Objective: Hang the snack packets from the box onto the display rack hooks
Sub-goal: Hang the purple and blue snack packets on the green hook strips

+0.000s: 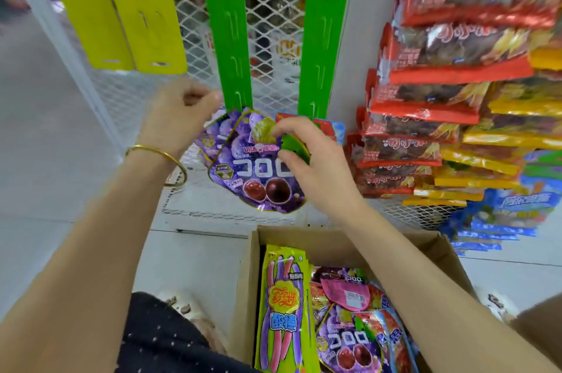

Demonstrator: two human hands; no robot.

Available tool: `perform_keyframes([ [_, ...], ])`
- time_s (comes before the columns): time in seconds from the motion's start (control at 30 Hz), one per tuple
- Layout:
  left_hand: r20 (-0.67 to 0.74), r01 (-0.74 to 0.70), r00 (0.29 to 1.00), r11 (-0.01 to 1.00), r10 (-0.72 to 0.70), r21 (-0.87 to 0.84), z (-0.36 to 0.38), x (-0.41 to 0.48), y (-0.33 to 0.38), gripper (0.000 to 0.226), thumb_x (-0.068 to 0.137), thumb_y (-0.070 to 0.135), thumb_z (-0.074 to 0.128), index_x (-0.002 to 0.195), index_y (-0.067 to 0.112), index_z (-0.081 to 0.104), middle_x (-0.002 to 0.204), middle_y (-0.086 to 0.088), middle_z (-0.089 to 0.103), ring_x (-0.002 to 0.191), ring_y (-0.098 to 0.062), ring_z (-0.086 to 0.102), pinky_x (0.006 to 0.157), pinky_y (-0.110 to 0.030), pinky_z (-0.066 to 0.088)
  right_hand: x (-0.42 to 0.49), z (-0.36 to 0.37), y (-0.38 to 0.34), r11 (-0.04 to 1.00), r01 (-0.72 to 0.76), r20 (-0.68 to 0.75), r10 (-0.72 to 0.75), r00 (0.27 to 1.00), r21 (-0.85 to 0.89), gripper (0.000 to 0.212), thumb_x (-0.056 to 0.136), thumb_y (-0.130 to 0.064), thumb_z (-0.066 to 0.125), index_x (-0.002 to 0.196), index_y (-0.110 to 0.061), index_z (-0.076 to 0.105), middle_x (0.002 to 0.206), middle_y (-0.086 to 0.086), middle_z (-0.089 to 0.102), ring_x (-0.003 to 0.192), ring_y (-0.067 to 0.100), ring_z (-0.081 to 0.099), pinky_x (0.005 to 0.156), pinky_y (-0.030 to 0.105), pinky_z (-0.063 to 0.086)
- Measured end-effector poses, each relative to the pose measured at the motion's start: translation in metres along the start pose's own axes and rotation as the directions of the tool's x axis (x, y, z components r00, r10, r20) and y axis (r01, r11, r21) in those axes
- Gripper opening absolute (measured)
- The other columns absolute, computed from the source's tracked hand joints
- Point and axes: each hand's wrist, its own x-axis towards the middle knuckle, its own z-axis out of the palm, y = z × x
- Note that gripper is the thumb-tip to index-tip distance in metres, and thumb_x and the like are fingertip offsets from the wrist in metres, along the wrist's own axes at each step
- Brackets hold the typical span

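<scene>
My right hand [310, 159] pinches the top of a purple grape gummy packet [258, 172], held just below the left green hanging strip [226, 38]. More purple packets [208, 137] lie behind it at the strip's lower end. My left hand [179, 117], with a gold bangle on the wrist, has its fingers curled and pinches the strip's lower left edge. Below, the open cardboard box [334, 234] holds a long yellow-green candy packet [282, 311], another purple gummy packet [349, 342] and several others.
A second green strip [325, 38] and two yellow strips [121, 7] hang bare on the white mesh rack [273, 7]. Stacked red [425, 99], yellow and blue packets fill the rack at right. My knee [158, 339] is left of the box.
</scene>
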Motion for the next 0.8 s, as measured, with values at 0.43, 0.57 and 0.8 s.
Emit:
perform_keyframes([
  [0.43,-0.069,0.081,0.992,0.941,-0.110,-0.328,0.015,0.034,0.017,0.039,0.072,0.053,0.061,0.052,0.024,0.044,0.069,-0.009,0.040,0.067,-0.018,0.035,0.067,-0.033,0.028,0.065,0.026,-0.008,0.989,0.042,-0.145,-0.063,0.987,-0.143,0.061,0.079,0.009,0.042,0.129,-0.024,0.052,0.123,0.002,0.057,0.113,0.018,0.051,0.091,0.033,0.040],
  [0.57,-0.075,0.066,0.993,0.946,-0.095,-0.318,0.016,0.036,0.015,0.038,0.077,0.049,0.062,0.060,0.018,0.047,0.076,-0.011,0.047,0.070,-0.018,0.041,0.068,-0.033,0.032,0.069,0.030,-0.007,0.985,0.042,-0.128,-0.064,0.990,-0.168,0.063,0.081,0.010,0.043,0.133,-0.025,0.049,0.124,0.001,0.056,0.112,0.016,0.050,0.089,0.031,0.041],
  [0.8,-0.040,0.043,0.997,0.940,-0.060,-0.338,0.014,0.033,0.012,0.047,0.066,0.060,0.061,0.081,0.016,0.055,0.082,-0.008,0.052,0.073,-0.020,0.047,0.072,-0.034,0.037,0.065,0.032,-0.014,0.984,0.018,-0.174,-0.049,0.983,-0.176,0.066,0.079,0.013,0.043,0.134,-0.024,0.049,0.119,0.005,0.056,0.106,0.022,0.053,0.086,0.040,0.043],
])
